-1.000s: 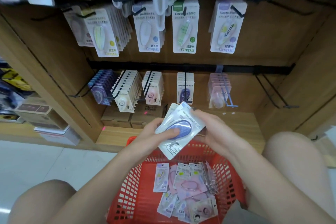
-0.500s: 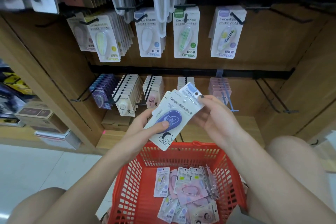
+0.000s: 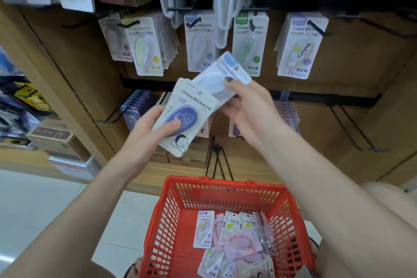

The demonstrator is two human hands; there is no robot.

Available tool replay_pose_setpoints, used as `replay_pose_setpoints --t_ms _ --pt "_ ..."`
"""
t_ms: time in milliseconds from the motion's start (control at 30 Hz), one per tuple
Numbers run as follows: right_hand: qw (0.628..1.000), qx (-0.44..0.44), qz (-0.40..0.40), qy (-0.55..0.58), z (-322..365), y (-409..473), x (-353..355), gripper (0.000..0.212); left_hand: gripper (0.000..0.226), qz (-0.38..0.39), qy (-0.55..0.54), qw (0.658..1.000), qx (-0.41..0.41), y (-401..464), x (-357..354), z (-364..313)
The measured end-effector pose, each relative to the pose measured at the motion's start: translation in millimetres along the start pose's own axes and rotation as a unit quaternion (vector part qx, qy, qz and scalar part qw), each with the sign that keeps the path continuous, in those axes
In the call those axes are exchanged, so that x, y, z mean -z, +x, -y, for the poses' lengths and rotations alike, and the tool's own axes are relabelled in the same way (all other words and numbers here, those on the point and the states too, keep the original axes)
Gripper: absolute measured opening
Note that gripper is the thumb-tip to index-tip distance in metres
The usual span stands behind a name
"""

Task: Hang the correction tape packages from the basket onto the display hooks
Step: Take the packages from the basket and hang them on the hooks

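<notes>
My left hand (image 3: 150, 128) grips a white correction tape package with a purple oval dispenser (image 3: 185, 116), thumb pressed on its front. My right hand (image 3: 247, 106) holds a second package with a blue header (image 3: 222, 75), lifted toward the upper row of hooks. The two packages overlap at their edges in front of the display. Below them the red basket (image 3: 171, 216) holds several more correction tape packages (image 3: 232, 241). Campus packages hang on the upper hooks (image 3: 199, 45), and smaller ones fill the lower hooks (image 3: 137, 108).
An empty black double hook (image 3: 358, 133) juts out at the lower right of the wooden display. Cardboard boxes (image 3: 56, 140) sit on the low shelf at left. White plastic sleeves (image 3: 225, 2) dangle from the top row. My bare knees flank the basket.
Both hands have risen from just above the basket toward the display. The right hand has drawn the blue-header package up and apart from the purple one.
</notes>
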State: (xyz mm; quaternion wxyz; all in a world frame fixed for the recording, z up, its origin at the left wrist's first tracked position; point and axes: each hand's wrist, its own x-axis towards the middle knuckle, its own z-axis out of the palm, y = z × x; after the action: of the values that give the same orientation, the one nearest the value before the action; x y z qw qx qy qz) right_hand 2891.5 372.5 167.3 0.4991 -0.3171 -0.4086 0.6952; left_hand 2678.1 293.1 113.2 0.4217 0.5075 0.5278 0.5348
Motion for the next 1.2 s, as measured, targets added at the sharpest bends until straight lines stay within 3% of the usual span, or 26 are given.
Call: replay_pose_setpoints --t_ms 267,433,767,967,1200 --pt "0.96 0.155 0.015 -0.233 12.1 22.6 -55.4 0.026 0.031 -0.145 -0.077 0.986 -0.014 -7.5 61.2 6.4" --pt "0.948 0.205 -0.005 -0.241 9.4 27.6 -70.9 0.017 0.044 -0.142 -0.073 0.987 -0.03 -6.4 54.0 9.5" --pt "0.947 0.216 -0.062 -0.231 7.2 39.4 -79.6 0.023 0.056 -0.124 -0.067 0.99 -0.012 5.8 42.6 17.2" --pt "0.943 0.207 -0.112 -0.235 -2.8 58.8 -82.4 0.006 0.057 -0.099 -0.05 0.994 0.005 9.7 40.6 23.4" --pt "0.935 0.145 -0.201 -0.255 -5.8 112.3 -88.2 0.028 0.049 -0.124 -0.05 0.991 0.027 16.5 37.9 27.1"
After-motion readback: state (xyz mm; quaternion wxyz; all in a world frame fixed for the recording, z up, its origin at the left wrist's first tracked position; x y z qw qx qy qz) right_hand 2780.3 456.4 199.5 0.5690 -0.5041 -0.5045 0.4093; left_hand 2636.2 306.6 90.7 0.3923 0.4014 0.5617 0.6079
